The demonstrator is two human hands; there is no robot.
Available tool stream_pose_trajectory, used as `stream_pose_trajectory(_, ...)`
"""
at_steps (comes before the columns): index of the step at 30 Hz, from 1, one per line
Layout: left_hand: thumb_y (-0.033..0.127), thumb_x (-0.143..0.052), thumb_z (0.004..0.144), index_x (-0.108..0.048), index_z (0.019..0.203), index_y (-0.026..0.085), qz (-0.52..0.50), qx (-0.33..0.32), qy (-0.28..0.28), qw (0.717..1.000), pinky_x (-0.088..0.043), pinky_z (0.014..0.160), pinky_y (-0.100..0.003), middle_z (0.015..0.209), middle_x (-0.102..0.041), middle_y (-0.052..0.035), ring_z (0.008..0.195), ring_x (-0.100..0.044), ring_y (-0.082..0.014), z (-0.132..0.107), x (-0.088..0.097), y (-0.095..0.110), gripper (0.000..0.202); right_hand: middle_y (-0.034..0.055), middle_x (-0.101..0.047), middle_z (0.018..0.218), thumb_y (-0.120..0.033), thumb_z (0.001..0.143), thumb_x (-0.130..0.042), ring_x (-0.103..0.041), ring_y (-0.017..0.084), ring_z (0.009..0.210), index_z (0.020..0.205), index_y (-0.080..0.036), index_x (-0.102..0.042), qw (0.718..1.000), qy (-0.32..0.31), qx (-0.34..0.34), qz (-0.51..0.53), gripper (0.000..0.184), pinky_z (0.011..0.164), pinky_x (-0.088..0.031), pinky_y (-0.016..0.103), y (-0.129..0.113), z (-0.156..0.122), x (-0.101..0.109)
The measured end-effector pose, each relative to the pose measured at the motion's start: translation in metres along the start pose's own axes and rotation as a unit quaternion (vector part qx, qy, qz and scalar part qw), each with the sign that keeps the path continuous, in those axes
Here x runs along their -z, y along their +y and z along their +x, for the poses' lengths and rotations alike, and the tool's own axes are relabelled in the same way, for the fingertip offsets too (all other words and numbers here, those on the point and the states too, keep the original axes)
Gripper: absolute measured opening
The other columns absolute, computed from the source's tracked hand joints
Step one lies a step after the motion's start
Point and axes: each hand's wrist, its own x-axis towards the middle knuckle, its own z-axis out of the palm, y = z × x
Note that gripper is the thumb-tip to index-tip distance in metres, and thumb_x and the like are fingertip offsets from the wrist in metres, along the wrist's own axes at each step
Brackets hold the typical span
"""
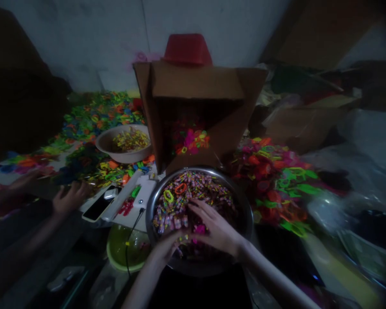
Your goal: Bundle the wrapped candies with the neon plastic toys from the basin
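A wide metal bowl (pixel 150 201) in front of me is heaped with small candies in patterned wrappers (pixel 209 182). My right hand (pixel 215 225) reaches over the candies from the right, with its fingers stretched out and apart. Near its thumb is a bright pink plastic piece (pixel 198 229); whether the hand touches it is unclear. My left hand (pixel 170 244) is low over the bowl's near left side, its blurred fingertips close to the right thumb and a small yellowish piece. Among the candies lie a yellow ring-shaped piece (pixel 168 196) and an orange one (pixel 180 189).
Behind the bowl stands an open cardboard box (pixel 199 81) with colourful pieces inside. A pale basin (pixel 124 158) of yellow pieces, a phone (pixel 99 206) and a green bowl (pixel 112 253) are leftward. Another person's hand (pixel 69 197) reaches in there. Bright plastic pieces (pixel 270 180) pile up rightward.
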Motion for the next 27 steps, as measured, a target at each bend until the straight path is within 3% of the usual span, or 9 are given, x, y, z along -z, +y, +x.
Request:
stream_pose_trajectory(3, 0.024, -0.082, 0.048, -0.068, 0.081, 0.018, 0.006, -0.031, 0.019, 0.999, -0.054, 0.061, -0.027, 0.078, -0.074, -0.0003, 0.075, -0.067, -0.0201, -0.002, 0.011, 0.010, 0.037, 0.0104, -0.059, 0.117, -0.031, 0.091, -0.051, -0.054, 0.022, 0.113, 0.121, -0.018, -0.055, 0.997, -0.025, -0.069, -0.013, 0.033, 0.098, -0.045, 0.039, 0.019, -0.008, 0.002)
stream_pose_trajectory(6, 0.029, -0.079, 0.056, -0.068, 0.083, 0.016, 0.056, -0.057, 0.015, 0.997, -0.054, 0.058, -0.027, 0.080, -0.074, -0.0021, 0.078, -0.067, -0.0214, -0.004, 0.014, 0.016, 0.032, 0.0080, -0.060, 0.113, -0.024, 0.088, -0.056, -0.056, 0.021, 0.108, 0.117, -0.020, -0.060, 0.991, -0.120, -0.062, -0.008, 0.030, 0.095, -0.046, 0.035, 0.026, -0.017, -0.009)
stream_pose_trajectory(9, 0.034, -0.074, 0.061, -0.068, 0.083, 0.015, 0.147, -0.096, -0.003, 0.985, -0.056, 0.069, -0.034, 0.083, -0.074, -0.0051, 0.083, -0.068, -0.0247, -0.004, 0.011, 0.016, 0.029, 0.0087, -0.056, 0.118, -0.016, 0.088, -0.052, -0.052, 0.021, 0.113, 0.115, -0.020, -0.061, 0.987, -0.145, -0.071, 0.020, 0.029, 0.099, -0.042, 0.035, 0.023, -0.018, -0.021)
stream_pose_trajectory(13, 0.033, -0.074, 0.058, -0.067, 0.079, 0.017, 0.203, -0.144, 0.013, 0.968, -0.051, 0.088, -0.039, 0.087, -0.075, -0.0065, 0.090, -0.068, -0.0264, -0.001, 0.007, 0.010, 0.028, 0.0049, -0.060, 0.107, -0.016, 0.087, -0.056, -0.058, 0.017, 0.101, 0.097, -0.019, -0.066, 0.981, -0.151, -0.091, 0.085, 0.015, 0.092, -0.045, 0.028, 0.019, -0.011, -0.019)
stream_pose_trajectory(17, 0.030, -0.072, 0.060, -0.064, 0.095, 0.016, 0.221, -0.161, 0.004, 0.962, -0.049, 0.092, -0.040, 0.097, -0.074, -0.0086, 0.095, -0.067, -0.0263, 0.002, 0.007, 0.005, 0.039, 0.0009, -0.062, 0.090, -0.022, 0.078, -0.069, -0.060, 0.016, 0.088, 0.087, -0.017, -0.061, 0.981, -0.133, -0.101, 0.102, 0.013, 0.079, -0.048, 0.025, 0.023, -0.007, -0.009)
stream_pose_trajectory(20, 0.028, -0.072, 0.060, -0.060, 0.106, 0.016, 0.253, -0.171, -0.007, 0.952, -0.046, 0.097, -0.041, 0.107, -0.071, -0.0108, 0.102, -0.065, -0.0267, 0.002, 0.008, 0.003, 0.049, 0.0045, -0.060, 0.100, -0.023, 0.072, -0.074, -0.057, 0.018, 0.097, 0.073, -0.017, -0.053, 0.985, -0.061, -0.100, 0.126, 0.022, 0.085, -0.046, 0.029, 0.027, -0.007, -0.007)
stream_pose_trajectory(22, 0.028, -0.072, 0.061, -0.059, 0.109, 0.015, 0.273, -0.172, -0.012, 0.946, -0.044, 0.098, -0.041, 0.111, -0.070, -0.0119, 0.105, -0.063, -0.0274, 0.003, 0.008, 0.002, 0.051, 0.0051, -0.061, 0.096, -0.022, 0.074, -0.071, -0.058, 0.018, 0.091, 0.069, -0.017, -0.049, 0.982, -0.008, -0.117, 0.147, 0.023, 0.082, -0.047, 0.029, 0.028, -0.008, -0.009)
stream_pose_trajectory(25, 0.029, -0.070, 0.064, -0.059, 0.110, 0.016, 0.288, -0.179, -0.023, 0.940, -0.046, 0.095, -0.041, 0.113, -0.069, -0.0123, 0.107, -0.062, -0.0283, 0.004, 0.009, 0.002, 0.049, 0.0000, -0.061, 0.081, -0.026, 0.076, -0.069, -0.058, 0.014, 0.072, 0.086, -0.017, -0.053, 0.967, 0.014, -0.174, 0.188, 0.021, 0.070, -0.048, 0.026, 0.026, -0.010, -0.012)
stream_pose_trajectory(27, 0.030, -0.070, 0.065, -0.060, 0.110, 0.017, 0.302, -0.185, -0.015, 0.935, -0.047, 0.094, -0.040, 0.112, -0.069, -0.0116, 0.105, -0.063, -0.0283, 0.005, 0.009, 0.001, 0.047, 0.0000, -0.063, 0.086, -0.031, 0.075, -0.070, -0.060, 0.014, 0.075, 0.102, -0.018, -0.052, 0.955, 0.007, -0.191, 0.229, 0.035, 0.070, -0.049, 0.025, 0.024, -0.012, -0.013)
